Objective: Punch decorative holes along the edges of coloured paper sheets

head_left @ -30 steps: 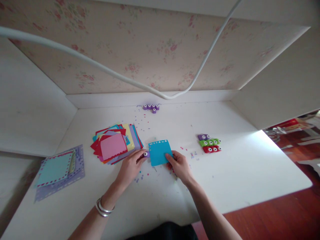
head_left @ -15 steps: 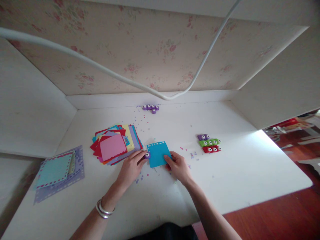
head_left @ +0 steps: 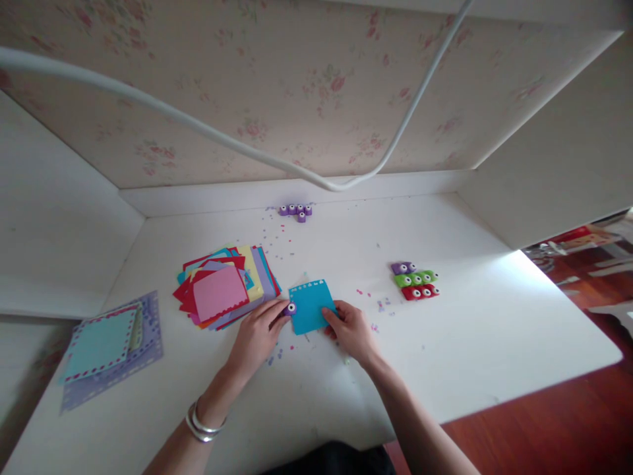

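Observation:
A small blue sheet of paper [head_left: 309,313], its far edge lined with punched holes, is held just above the white table. My right hand [head_left: 350,330] pinches its right side, thumb on top. At the sheet's left edge is a purple craft punch [head_left: 290,309] with a white, eye-like button. My left hand [head_left: 260,330] is closed around this punch. Whether the sheet's edge sits inside the punch's slot is hard to make out. Beyond my left hand lies a stack of coloured paper [head_left: 222,290], a pink sheet uppermost.
Punched sheets in pale blue [head_left: 101,343] and lilac lie at the far left. Purple punches [head_left: 297,211] stand near the back wall. Purple, green and red punches [head_left: 416,280] sit in rows at right. Paper bits dot the white table [head_left: 469,330]. A white cable [head_left: 297,173] hangs in front.
The view has shifted slightly. Both hands keep their grip on the punch and the blue sheet, with almost no movement between them.

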Motion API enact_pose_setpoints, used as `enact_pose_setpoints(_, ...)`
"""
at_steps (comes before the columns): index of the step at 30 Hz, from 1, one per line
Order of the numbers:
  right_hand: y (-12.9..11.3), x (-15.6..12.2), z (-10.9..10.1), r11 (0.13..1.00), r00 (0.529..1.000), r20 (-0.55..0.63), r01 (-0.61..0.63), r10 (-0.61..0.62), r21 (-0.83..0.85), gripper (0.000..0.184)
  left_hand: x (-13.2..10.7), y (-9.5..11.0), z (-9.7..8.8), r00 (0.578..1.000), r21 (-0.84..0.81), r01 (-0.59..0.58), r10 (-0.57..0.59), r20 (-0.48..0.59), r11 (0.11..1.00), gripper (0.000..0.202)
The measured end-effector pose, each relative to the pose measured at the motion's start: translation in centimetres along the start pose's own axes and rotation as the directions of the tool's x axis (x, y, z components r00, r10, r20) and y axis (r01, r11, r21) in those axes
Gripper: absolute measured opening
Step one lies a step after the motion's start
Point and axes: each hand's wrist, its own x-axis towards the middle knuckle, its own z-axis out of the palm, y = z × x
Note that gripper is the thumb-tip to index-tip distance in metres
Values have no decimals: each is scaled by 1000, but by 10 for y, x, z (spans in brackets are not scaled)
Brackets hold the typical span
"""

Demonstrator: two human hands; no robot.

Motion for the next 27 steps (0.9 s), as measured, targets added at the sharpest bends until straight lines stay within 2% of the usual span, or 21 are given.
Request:
enact_pose_setpoints(17, 2, 2, 1, 997, 999, 27, 33, -31, -76, 34, 0, -5, 2, 998, 67, -57, 60, -32, 996, 30)
enact_pose_setpoints(27, 0, 2, 0, 997, 999, 52, 12, -8, -77, 36, 0, -5, 1, 1000, 45, -6, 7, -25, 999, 30)
